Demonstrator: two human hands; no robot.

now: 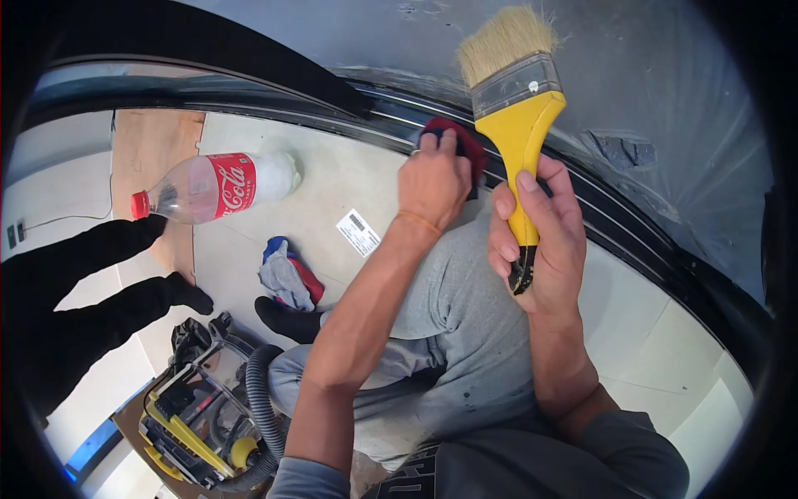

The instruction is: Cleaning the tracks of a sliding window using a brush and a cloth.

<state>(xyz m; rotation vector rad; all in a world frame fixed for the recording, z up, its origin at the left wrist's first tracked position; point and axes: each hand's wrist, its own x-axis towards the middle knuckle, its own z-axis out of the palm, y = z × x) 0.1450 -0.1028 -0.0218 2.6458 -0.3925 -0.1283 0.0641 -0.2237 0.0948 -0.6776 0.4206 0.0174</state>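
Observation:
My right hand (540, 237) grips the yellow handle of a wide paintbrush (515, 100), held upright with its pale bristles pointing up against a dark grey panel (648, 75). My left hand (432, 179) presses a red and blue cloth (457, 137) onto the black curved trim (615, 224) at the panel's lower edge. Both forearms come up from below, over my bent knee in grey trousers (465, 333).
A plastic bottle with a red cap and red label (208, 187) lies on the pale tiled floor (332, 183). A bundle of rags (287, 279) lies near my black-socked foot. A vacuum with a grey hose (208, 416) stands lower left. Another person's black-clad legs (91, 291) stand at left.

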